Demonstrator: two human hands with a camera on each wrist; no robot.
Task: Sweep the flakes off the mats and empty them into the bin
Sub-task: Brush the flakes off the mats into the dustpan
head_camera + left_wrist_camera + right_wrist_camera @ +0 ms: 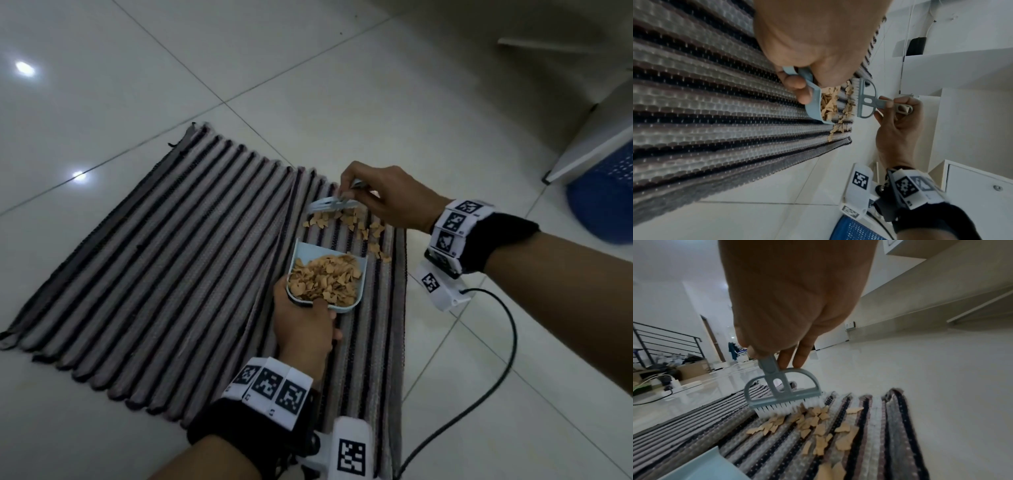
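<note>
Blue bin [603,202] in head view; railing [663,340] at right wrist only

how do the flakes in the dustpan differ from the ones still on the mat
The flakes in the dustpan lie heaped in one dense pile that covers most of the pan floor; the loose flakes on the mat are spread thin, stripes showing between them. The pan's flakes sit by the left hand; the mat's lie against the brush held by the right hand. Both are tan, small and irregular.
</note>
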